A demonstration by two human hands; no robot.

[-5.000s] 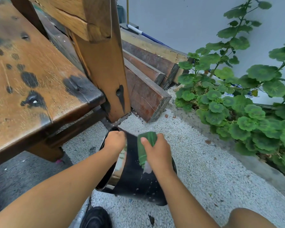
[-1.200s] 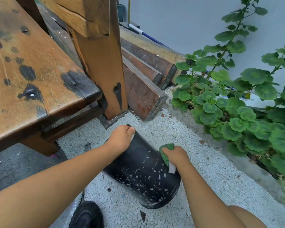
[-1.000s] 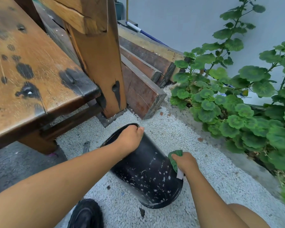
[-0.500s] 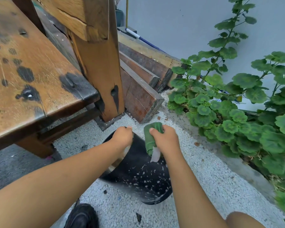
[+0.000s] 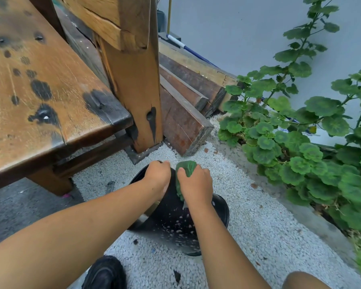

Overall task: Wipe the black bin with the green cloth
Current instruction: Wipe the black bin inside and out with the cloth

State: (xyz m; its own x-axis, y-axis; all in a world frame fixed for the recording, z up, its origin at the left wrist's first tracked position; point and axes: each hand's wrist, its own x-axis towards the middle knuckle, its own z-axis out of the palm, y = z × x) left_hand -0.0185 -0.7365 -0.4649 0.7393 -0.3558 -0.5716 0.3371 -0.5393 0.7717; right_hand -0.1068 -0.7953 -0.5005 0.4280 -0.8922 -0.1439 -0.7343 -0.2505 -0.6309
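The black bin (image 5: 175,224) lies tilted on white gravel in the lower middle, its side speckled with white flecks and its open rim pointing toward the bench. My left hand (image 5: 157,176) grips that rim at the top. My right hand (image 5: 194,185) presses the folded green cloth (image 5: 186,170) against the bin's upper side, right beside my left hand. Part of the cloth is hidden under my fingers.
A stained wooden bench (image 5: 40,90) and its thick post (image 5: 133,90) stand to the left. Stacked timber beams (image 5: 181,113) lie behind the bin. Leafy green plants (image 5: 300,142) fill the right along a concrete kerb. A black shoe (image 5: 104,274) sits at the bottom.
My right hand has carried the cloth from the bin's lower right side up to its upper part near the rim. The bin has rolled slightly under my left hand.
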